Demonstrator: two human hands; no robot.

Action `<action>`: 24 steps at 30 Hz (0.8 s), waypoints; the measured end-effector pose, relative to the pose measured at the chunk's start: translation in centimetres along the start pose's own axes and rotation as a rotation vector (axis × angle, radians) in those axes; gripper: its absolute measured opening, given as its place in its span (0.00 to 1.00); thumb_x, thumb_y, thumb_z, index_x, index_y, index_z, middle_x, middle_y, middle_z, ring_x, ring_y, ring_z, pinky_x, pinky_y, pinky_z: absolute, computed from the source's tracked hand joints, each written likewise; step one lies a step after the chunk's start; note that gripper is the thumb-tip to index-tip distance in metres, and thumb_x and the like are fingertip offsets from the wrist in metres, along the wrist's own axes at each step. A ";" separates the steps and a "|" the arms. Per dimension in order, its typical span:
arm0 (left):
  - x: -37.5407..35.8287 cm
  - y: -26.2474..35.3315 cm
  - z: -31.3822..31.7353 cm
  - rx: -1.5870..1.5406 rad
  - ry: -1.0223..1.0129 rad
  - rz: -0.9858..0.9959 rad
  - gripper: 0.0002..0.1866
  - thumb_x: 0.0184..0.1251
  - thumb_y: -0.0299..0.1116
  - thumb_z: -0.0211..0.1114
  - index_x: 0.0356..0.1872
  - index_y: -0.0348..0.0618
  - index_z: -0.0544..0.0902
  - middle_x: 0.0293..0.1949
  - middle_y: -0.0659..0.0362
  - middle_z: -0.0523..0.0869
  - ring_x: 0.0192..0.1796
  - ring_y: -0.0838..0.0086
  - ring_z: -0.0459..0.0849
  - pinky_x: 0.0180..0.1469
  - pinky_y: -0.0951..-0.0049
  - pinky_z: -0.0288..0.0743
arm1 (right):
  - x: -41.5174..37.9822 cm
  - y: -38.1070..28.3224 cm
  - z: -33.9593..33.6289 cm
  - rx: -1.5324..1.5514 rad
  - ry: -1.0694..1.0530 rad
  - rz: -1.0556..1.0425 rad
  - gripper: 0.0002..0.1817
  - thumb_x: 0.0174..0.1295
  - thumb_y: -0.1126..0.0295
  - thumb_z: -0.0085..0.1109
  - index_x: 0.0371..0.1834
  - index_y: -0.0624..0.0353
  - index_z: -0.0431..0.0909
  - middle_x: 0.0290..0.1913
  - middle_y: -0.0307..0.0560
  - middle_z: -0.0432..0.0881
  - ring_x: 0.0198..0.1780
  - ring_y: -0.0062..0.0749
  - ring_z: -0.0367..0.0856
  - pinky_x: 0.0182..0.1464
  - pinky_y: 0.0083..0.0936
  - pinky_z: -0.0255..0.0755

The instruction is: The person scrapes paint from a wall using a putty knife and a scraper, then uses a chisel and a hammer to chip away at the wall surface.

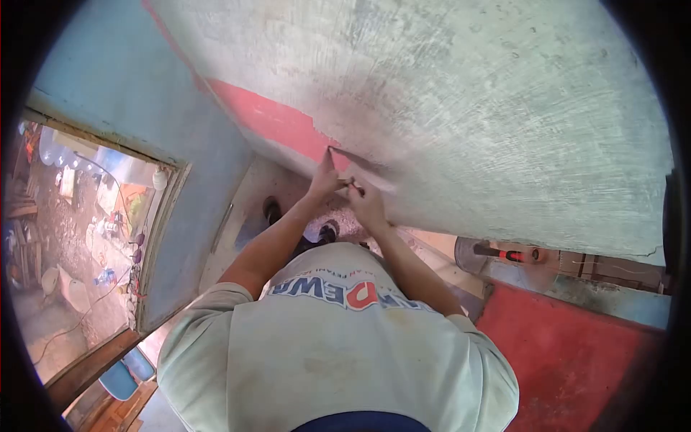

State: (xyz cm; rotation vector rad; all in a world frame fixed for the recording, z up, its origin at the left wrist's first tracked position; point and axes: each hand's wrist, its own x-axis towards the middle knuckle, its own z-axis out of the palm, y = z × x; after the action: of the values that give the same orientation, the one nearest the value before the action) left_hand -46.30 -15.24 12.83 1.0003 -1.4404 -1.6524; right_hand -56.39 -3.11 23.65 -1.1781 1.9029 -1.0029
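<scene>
In front of me is a wall point(461, 129) with worn pale green-white paint and a pink patch point(270, 119). My left hand point(326, 180) is at the lower edge of the pink patch, a finger stretched out with its tip against or very near the wall. Just right of it, my right hand point(368, 205) is closed around a small, thin thing whose end shows between the two hands. Its kind is too small to make out. A dark shadow falls on the wall to the right of my left fingertip.
To the left, a blue wall point(137, 108) meets the pale one, with a wood-framed opening point(162, 237) onto cluttered ground. At right, a tool with a red and black handle point(512, 255) lies near a red surface point(561, 345). My dark shoe point(329, 230) shows below.
</scene>
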 end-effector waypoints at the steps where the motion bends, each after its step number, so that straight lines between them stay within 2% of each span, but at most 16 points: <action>1: -1.2 2.5 0.4 -0.069 -0.006 -0.111 0.42 0.65 0.19 0.44 0.83 0.27 0.47 0.80 0.34 0.60 0.83 0.50 0.61 0.84 0.62 0.55 | -0.8 1.5 -1.0 0.046 0.012 0.015 0.23 0.70 0.66 0.59 0.64 0.70 0.80 0.47 0.71 0.87 0.51 0.56 0.89 0.55 0.44 0.79; 2: -2.4 5.2 0.8 -0.135 -0.005 -0.222 0.42 0.65 0.19 0.45 0.83 0.26 0.46 0.82 0.34 0.56 0.84 0.50 0.58 0.85 0.63 0.51 | -1.2 2.1 -2.0 0.067 0.014 0.005 0.23 0.71 0.67 0.59 0.64 0.69 0.80 0.46 0.67 0.87 0.49 0.49 0.88 0.51 0.40 0.79; 3: -2.3 5.0 0.8 -0.086 0.011 -0.215 0.43 0.63 0.19 0.45 0.83 0.26 0.46 0.82 0.34 0.57 0.84 0.50 0.59 0.84 0.63 0.53 | -1.6 2.5 -2.9 0.088 0.015 -0.005 0.23 0.71 0.67 0.59 0.65 0.69 0.80 0.45 0.64 0.88 0.46 0.43 0.87 0.48 0.37 0.78; 5: -2.0 4.1 0.7 0.019 0.034 -0.199 0.45 0.61 0.18 0.45 0.84 0.26 0.46 0.82 0.34 0.57 0.84 0.49 0.60 0.83 0.62 0.57 | -2.1 1.3 -4.7 0.083 0.003 -0.067 0.23 0.72 0.69 0.60 0.67 0.68 0.81 0.42 0.52 0.90 0.37 0.22 0.83 0.36 0.25 0.77; 8: -1.1 3.1 1.4 0.178 0.031 -0.165 0.47 0.57 0.17 0.44 0.84 0.27 0.47 0.83 0.34 0.58 0.83 0.49 0.62 0.81 0.62 0.63 | -0.7 -1.5 -2.7 0.023 -0.042 0.056 0.24 0.70 0.67 0.60 0.66 0.70 0.80 0.47 0.69 0.89 0.48 0.47 0.91 0.54 0.35 0.80; 11: -1.0 2.2 1.8 -0.050 0.049 -0.117 0.47 0.57 0.17 0.46 0.84 0.27 0.47 0.83 0.33 0.57 0.84 0.49 0.61 0.81 0.61 0.61 | 0.8 -0.3 0.4 -0.035 0.046 -0.099 0.24 0.70 0.67 0.61 0.66 0.70 0.80 0.47 0.68 0.89 0.45 0.45 0.91 0.53 0.34 0.80; 14: -1.2 1.5 0.7 -0.275 0.091 -0.069 0.47 0.58 0.18 0.47 0.84 0.26 0.46 0.82 0.32 0.56 0.84 0.50 0.59 0.82 0.61 0.59 | 0.3 1.8 0.1 0.044 0.066 -0.085 0.23 0.71 0.69 0.61 0.66 0.70 0.81 0.38 0.52 0.90 0.33 0.22 0.82 0.36 0.27 0.77; 17: -2.0 1.9 2.9 -0.220 0.121 0.003 0.45 0.58 0.17 0.47 0.82 0.25 0.48 0.80 0.33 0.60 0.84 0.50 0.60 0.82 0.60 0.60 | -1.1 1.1 -2.9 0.068 0.032 -0.034 0.21 0.71 0.69 0.61 0.63 0.70 0.82 0.37 0.52 0.90 0.34 0.24 0.83 0.37 0.29 0.78; 20: -1.8 3.0 2.7 -0.127 0.101 -0.035 0.43 0.59 0.17 0.48 0.81 0.24 0.50 0.78 0.34 0.63 0.83 0.50 0.61 0.82 0.60 0.61 | -0.8 0.9 -3.4 0.027 0.006 -0.019 0.19 0.72 0.69 0.60 0.61 0.70 0.83 0.35 0.49 0.89 0.32 0.24 0.82 0.35 0.28 0.77; 23: -0.8 4.4 -0.1 -0.238 0.013 -0.108 0.42 0.60 0.16 0.48 0.80 0.23 0.52 0.76 0.34 0.66 0.83 0.50 0.62 0.81 0.59 0.61 | 2.1 -0.5 -0.6 -0.121 -0.068 -0.032 0.24 0.70 0.66 0.59 0.65 0.68 0.81 0.44 0.64 0.90 0.46 0.44 0.91 0.51 0.36 0.80; 24: -0.6 4.9 -0.9 -0.243 -0.012 -0.126 0.41 0.60 0.16 0.48 0.80 0.23 0.53 0.75 0.34 0.67 0.82 0.50 0.63 0.81 0.58 0.61 | 2.2 -0.1 0.3 -0.123 -0.032 -0.052 0.23 0.70 0.66 0.59 0.65 0.68 0.81 0.44 0.63 0.90 0.46 0.45 0.91 0.51 0.37 0.80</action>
State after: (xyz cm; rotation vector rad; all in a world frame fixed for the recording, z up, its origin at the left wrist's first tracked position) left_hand -45.09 -15.70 17.66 0.9599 -1.1689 -1.8752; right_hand -56.92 -5.20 23.27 -1.3127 1.9409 -0.8994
